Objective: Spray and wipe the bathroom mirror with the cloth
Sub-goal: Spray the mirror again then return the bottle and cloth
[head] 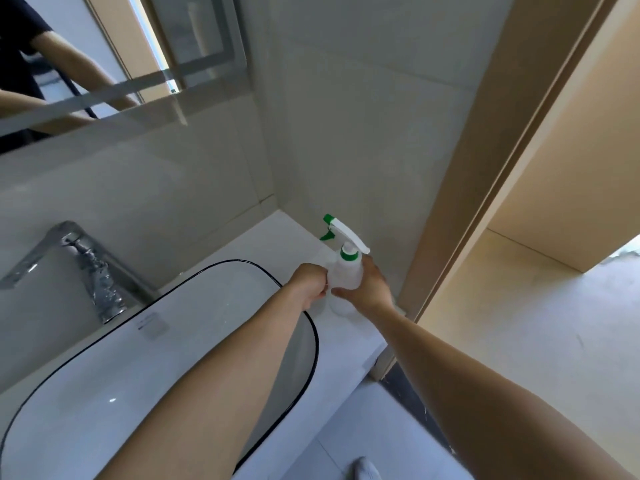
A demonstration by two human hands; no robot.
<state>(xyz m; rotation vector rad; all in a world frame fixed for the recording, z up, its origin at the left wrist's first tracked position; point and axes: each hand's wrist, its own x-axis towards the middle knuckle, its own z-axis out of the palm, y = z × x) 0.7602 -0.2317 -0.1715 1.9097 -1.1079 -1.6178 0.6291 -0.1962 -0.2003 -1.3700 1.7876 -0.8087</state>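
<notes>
Top left, the glossy mirror [104, 64] is cut off by the frame. The left hand [309, 284], fingers curled, seems to pinch something white, perhaps the cloth. The right hand [369, 289] grips the translucent, green-collared spray bottle [344, 268] standing on the white bench [298, 244].

Two bare arms reach out over a white sink [104, 393] with a thin black rim. The right hand [369, 289] holds a clear spray bottle [346, 271] with a green and white top, standing on the white counter [277, 237] in the corner. The left hand [308, 284] is curled up just beside the bottle. A shiny tap [86, 268] stands behind the sink. The mirror [114, 60] hangs up on the left wall.
</notes>
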